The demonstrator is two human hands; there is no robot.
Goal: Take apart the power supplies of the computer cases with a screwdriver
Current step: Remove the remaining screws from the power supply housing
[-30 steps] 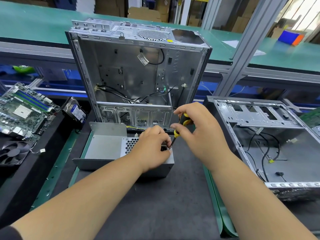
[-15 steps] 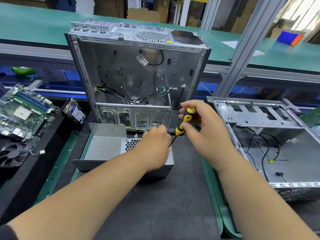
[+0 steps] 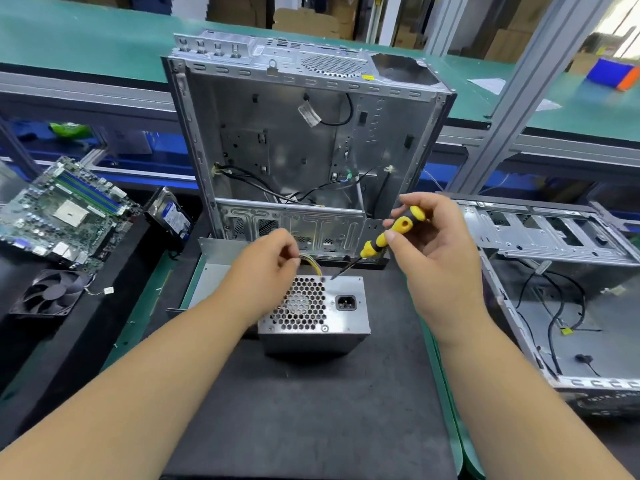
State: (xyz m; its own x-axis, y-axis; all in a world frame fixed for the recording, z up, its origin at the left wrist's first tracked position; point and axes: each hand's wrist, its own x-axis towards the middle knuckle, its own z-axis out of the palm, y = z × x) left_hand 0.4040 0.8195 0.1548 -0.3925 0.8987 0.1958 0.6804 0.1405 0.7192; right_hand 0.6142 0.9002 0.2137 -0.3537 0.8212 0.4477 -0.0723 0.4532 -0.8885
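A grey power supply (image 3: pixel 343 320) stands on the black mat (image 3: pixel 311 410), its honeycomb grille and socket facing up. Yellow wires run from it toward the upright open computer case (image 3: pixel 294 133) behind. My right hand (image 3: pixel 436 258) grips a yellow-and-black screwdriver (image 3: pixel 377 242), whose tip rests at the supply's far top edge. Just above the supply's left rear corner hovers my left hand (image 3: pixel 263 271), thumb and fingertips pinched together. Anything between them is too small to make out.
A second open case (image 3: pixel 554 237) lies flat on the right. At the left are a motherboard (image 3: pixel 65 213), a hard drive (image 3: pixel 171 216) and a black fan (image 3: pixel 52 292). A grey metal panel (image 3: pixel 214 271) lies left of the supply.
My left hand has lifted off the power supply's top, uncovering the grille and socket. My right hand has raised the screwdriver's handle and tilted it more.
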